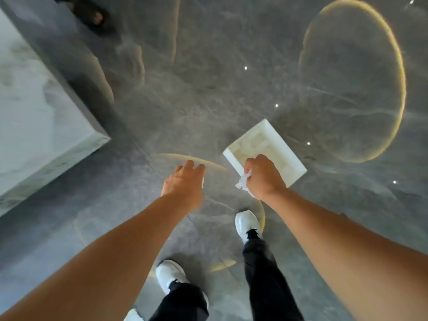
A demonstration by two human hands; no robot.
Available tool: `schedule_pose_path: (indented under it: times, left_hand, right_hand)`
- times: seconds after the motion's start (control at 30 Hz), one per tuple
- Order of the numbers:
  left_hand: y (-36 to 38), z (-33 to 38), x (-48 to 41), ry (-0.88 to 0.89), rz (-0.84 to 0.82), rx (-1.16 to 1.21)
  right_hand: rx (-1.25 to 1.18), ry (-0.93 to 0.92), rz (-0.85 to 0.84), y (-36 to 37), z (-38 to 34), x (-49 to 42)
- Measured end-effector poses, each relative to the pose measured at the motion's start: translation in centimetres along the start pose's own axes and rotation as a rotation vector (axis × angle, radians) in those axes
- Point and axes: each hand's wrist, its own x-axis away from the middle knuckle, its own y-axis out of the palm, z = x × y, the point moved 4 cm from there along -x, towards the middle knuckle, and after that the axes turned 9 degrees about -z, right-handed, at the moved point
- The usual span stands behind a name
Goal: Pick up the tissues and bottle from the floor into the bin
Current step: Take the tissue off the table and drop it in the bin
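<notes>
- Right hand (262, 178) closed in a fist around a crumpled white tissue (243, 183), whose ends poke out at the thumb side, left of the knuckles.
- Held over the near left corner of the white rectangular bin (287, 156), seen from above at right of centre on the floor; pale shapes blurred inside, contents not clear enough to name.
- Left hand (184, 181) stretched out palm down, left of the bin and apart from it; fingers curled loosely forward. A thin pale sliver at its right edge, too small to tell whether anything is gripped.
- No bottle to be made out anywhere on the floor.
- Grey marble-look floor (208, 89), glossy, with bright specks and yellowish ring reflections at far right and under the hands.
- Two white shoes (246, 224) below dark trouser legs (266, 274), right foot nearer the bin, left foot at bottom centre.
- Pale stone block (34, 112) with a sharp corner, at left, well apart from the bin.
- Dark sandalled foot (92, 17) at far top left, blurred.
- No brand, label or writing readable on the bin, the tissue or the shoes.
</notes>
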Motion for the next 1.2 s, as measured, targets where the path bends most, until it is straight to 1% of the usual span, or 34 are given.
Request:
schedule_pose_path:
  times: [0.17,0.3,0.43,0.53,0.6,0.73,0.83,0.93,1.07,1.2]
  left_hand:
    - [5.1,8.4,-6.7,-0.008,-0.06,-0.025]
    - [7.7,13.3,-12.9,-0.068,-0.104,0.056]
    - [9.3,16.8,-19.2,-0.082,-0.136,0.146]
    - [10.2,18.3,-23.0,-0.068,-0.093,0.181]
    - [10.8,18.4,-24.5,-0.1,-0.061,0.171]
    - [10.9,16.3,-24.9,-0.143,-0.073,0.179]
    - [9.7,12.7,-23.2,-0.225,-0.037,0.218]
    - [8.4,8.0,-20.3,-0.277,-0.029,0.232]
    - [5.9,0.2,-15.7,-0.337,0.025,0.261]
    - [4.9,-8.9,-10.2,-0.443,0.099,0.352]
  right_hand:
    - [-0.061,0.06,-0.039,-0.1,10.7,-2.7]
    - [-0.08,0.1,-0.062,-0.5,17.1,-5.1]
    - [-0.177,0.187,0.002,-0.6,20.7,-8.6]
    - [-0.246,0.204,0.043,0.9,21.8,-11.7]
    - [-0.214,0.199,0.047,2.2,21.9,-13.2]
    - [-0.073,0.241,-0.016,3.4,21.8,-14.0]
    - [0.004,0.202,-0.088,3.2,20.8,-13.8]
    - [0.095,0.179,-0.159,2.5,18.3,-13.4]
    - [0.187,0.132,-0.21,2.3,11.4,-13.7]
    - [0.285,-0.071,-0.285,4.2,0.4,-13.9]
